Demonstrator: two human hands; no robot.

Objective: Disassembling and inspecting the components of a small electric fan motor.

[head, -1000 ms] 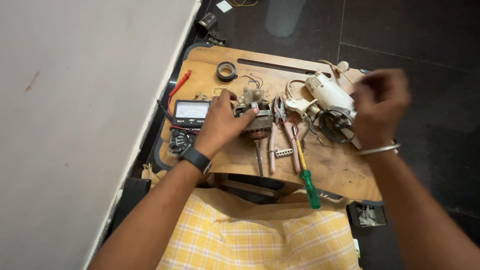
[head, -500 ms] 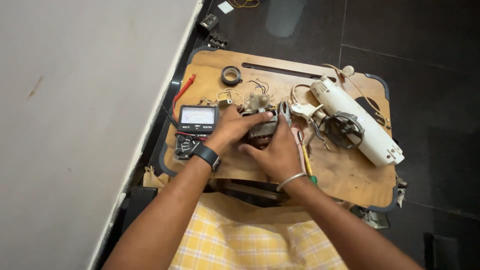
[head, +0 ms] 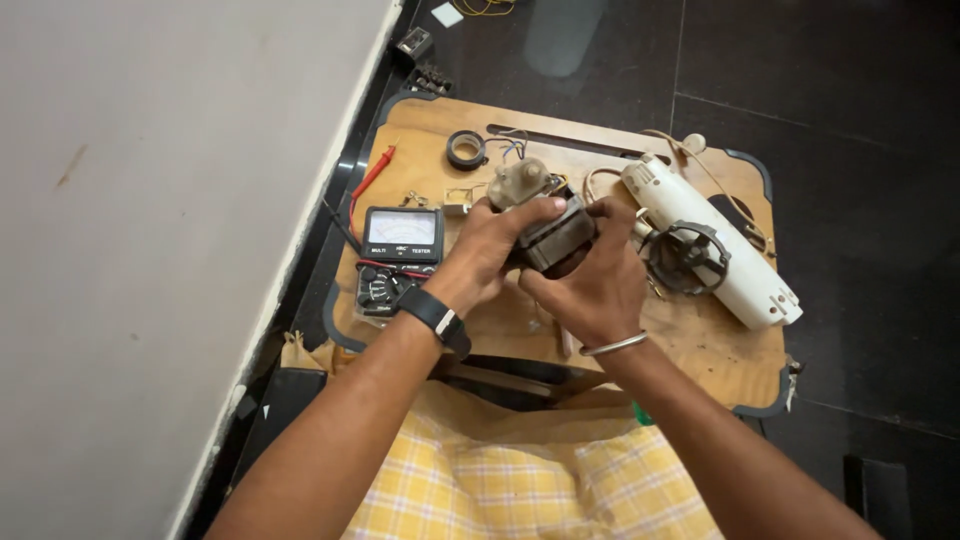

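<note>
A small electric motor (head: 545, 225) with a beige gear housing and a dark laminated core is lifted above a low wooden work board (head: 700, 350). My left hand (head: 490, 250), with a black wristband, grips it from the left, thumb over the top. From the right and below, my right hand (head: 590, 280), wearing a metal bangle, wraps around the motor's core. Thin wires run from the motor's top toward the back of the board.
A black analogue multimeter (head: 398, 258) with a red probe (head: 372, 178) lies left of my hands. A roll of black tape (head: 466, 149) sits at the back. A white appliance casing (head: 710, 240) with a dark ring part (head: 685, 258) lies right. A pale wall (head: 150, 230) stands left.
My right hand came from the white casing at the right over to the motor. Both hands now hold the motor lifted off the board; the tools beneath are hidden.
</note>
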